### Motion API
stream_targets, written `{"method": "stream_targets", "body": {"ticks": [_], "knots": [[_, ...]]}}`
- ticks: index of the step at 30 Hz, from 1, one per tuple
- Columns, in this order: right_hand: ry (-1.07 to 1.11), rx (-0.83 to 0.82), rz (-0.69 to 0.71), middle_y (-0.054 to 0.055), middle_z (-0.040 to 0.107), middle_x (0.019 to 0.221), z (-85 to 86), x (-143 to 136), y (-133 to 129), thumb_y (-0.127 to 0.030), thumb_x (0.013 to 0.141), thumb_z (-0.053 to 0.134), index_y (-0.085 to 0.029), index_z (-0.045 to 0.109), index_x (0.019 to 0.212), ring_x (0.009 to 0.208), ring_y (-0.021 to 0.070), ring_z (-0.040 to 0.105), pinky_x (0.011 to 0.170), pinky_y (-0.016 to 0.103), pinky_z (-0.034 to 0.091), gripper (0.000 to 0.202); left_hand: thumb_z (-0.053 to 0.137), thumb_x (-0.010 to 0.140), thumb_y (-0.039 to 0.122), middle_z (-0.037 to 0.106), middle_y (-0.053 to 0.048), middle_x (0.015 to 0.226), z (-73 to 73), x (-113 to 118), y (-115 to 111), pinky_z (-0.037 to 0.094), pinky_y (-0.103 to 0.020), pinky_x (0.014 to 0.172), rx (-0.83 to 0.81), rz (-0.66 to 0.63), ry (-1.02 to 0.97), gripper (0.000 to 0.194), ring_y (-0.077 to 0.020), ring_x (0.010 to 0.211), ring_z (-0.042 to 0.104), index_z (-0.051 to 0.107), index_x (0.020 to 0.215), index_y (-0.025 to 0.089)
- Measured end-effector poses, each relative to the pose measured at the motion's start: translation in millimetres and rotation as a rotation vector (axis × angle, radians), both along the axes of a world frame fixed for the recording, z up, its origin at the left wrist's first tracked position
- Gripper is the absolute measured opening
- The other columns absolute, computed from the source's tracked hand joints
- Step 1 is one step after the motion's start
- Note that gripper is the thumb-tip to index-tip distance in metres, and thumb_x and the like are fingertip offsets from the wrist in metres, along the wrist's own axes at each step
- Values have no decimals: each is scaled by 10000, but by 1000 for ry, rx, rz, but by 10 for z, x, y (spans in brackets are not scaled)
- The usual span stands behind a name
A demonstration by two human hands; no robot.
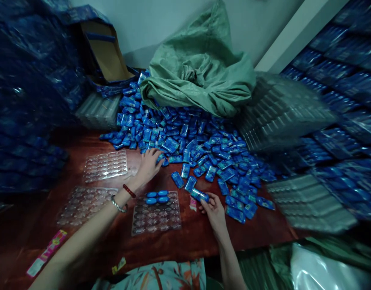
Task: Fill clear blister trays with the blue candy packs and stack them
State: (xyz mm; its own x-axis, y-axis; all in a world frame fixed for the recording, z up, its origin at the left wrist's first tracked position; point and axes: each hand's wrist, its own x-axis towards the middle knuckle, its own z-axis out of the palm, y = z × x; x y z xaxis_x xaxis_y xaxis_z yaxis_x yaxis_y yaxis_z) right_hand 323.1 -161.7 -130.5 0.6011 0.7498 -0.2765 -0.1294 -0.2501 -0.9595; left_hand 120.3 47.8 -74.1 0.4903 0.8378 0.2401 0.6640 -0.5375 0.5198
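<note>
My left hand (149,164) reaches to the near edge of a heap of small blue wrapped packets (173,143). Its thumb and fingers close around one blue packet (163,160) there, partly hidden by the fingertips. Lower and to the right, my right hand (215,210) pinches the end of another blue packet (199,195) just above the table. Between my forearms lies a clear plastic tray (157,221) with rows of moulded hollows. Several blue packets (157,197) sit side by side in its far rows.
Two more clear trays (107,165) lie on the red-brown table (249,237) at left. A green sack (200,76) slumps behind the heap. Stacked trays (288,108) stand at right, among blue packs. Pink strips (48,253) and a cardboard box (102,50) are at left.
</note>
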Motion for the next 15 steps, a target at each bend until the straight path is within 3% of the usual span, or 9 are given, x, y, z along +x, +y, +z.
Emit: {"method": "stream_targets", "body": {"ticks": [3,6,11,15], "knots": [[12,10,1,-33,617,637,0,28,3,-476,576,774,-195,526,939,493,138,597,438,230,451,521,462,917,279,612,-79,1063,138,38,-225,435,-393,887,-45,-169,-179,221,-215,988,551,609,1057,191],[0,30,1,-43,598,620,31,40,-14,-477,620,745,-191,535,962,482,123,580,443,222,441,492,448,925,268,624,-73,1056,233,-47,-529,451,-356,880,-83,-243,-296,218,-194,992,568,611,1053,199],[-34,44,32,-59,561,594,83,7,-35,-465,697,694,-194,544,1017,460,105,540,455,221,430,445,484,910,254,651,-57,989,222,-372,-988,481,-280,810,-194,-127,-368,176,-169,930,613,620,1002,193],[-38,63,21,-78,504,545,58,-2,0,-452,718,687,-191,563,1105,438,96,502,439,215,406,483,495,904,264,671,-44,948,218,-444,-1044,490,-259,758,-276,-139,-335,169,-162,882,631,635,966,193]]}}
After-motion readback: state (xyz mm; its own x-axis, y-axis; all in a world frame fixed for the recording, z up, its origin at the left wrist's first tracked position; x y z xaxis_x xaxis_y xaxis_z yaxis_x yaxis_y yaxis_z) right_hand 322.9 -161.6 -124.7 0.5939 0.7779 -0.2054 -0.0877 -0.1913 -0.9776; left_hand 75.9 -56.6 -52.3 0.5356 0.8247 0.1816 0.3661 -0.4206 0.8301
